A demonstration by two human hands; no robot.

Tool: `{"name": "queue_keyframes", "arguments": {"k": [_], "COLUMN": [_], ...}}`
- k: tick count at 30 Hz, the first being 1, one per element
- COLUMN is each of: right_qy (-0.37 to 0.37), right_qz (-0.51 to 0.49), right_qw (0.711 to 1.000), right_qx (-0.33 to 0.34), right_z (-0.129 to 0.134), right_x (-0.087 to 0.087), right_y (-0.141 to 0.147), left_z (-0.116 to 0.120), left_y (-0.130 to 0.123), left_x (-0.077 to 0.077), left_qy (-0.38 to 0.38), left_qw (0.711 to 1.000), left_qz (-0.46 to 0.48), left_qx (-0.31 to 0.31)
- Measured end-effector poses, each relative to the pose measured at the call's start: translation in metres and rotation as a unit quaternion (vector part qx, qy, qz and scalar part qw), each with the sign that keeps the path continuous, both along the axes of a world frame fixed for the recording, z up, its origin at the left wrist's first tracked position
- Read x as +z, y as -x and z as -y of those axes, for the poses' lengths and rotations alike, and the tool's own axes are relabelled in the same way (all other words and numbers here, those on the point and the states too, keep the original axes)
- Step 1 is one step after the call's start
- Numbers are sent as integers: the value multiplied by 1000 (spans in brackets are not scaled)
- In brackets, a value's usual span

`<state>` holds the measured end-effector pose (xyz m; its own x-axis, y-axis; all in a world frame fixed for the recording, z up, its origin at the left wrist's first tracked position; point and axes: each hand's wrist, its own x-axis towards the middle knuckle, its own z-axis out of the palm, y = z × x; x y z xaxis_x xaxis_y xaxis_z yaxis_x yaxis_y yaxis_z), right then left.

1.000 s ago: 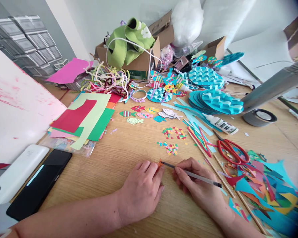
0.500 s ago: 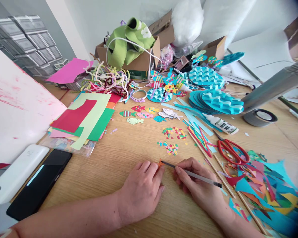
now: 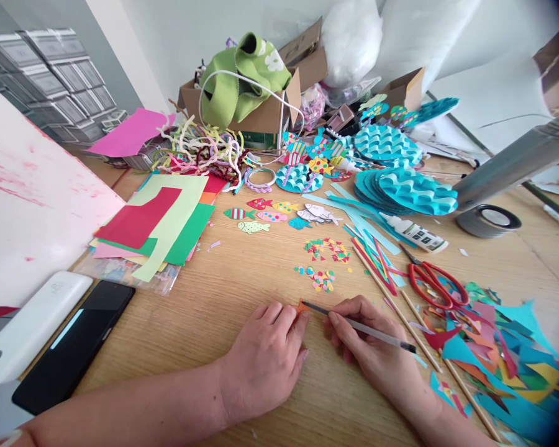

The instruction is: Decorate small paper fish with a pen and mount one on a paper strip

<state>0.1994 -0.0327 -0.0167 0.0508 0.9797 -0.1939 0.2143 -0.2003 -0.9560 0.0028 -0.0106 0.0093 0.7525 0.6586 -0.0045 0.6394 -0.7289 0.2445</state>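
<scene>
My left hand [image 3: 271,354] rests on the wooden table with its fingers together, pinning a small orange paper piece [image 3: 301,305]. Only a bit of that piece shows past the fingertips; the rest is hidden under them. In my right hand [image 3: 370,341] is a slim pen [image 3: 363,327] with a translucent barrel and a dark end. Its tip touches the orange paper. Beyond the hands lie tiny paper dots [image 3: 323,280] and small paper triangles [image 3: 327,249]. Several decorated paper fish [image 3: 272,216] are laid out farther back.
Red-handled scissors [image 3: 440,285], a glue bottle [image 3: 417,234] and paper scraps [image 3: 498,360] lie right, beside thin wooden sticks [image 3: 422,332]. Colored paper sheets [image 3: 190,230] and a phone [image 3: 74,344] are left. Blue wavy discs [image 3: 417,191] and a metal flask [image 3: 507,164] stand behind.
Hardly anything differs. Both hands keep their places, and the pen tip stays at the orange paper.
</scene>
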Motion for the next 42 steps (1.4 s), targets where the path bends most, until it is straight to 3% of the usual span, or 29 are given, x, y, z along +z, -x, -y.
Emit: {"name": "queue_keyframes", "arguments": {"k": [42], "right_qy": [0], "right_qz": [-3], "right_qw": [1000], "right_qx": [-15], "right_z": [-1], "right_x": [0], "right_y": [1], "left_z": [1], "left_y": [1], "left_x": [-3], "left_qy": [-7], "left_qw": [1000], "left_qz": [2], "left_qx": [0]}}
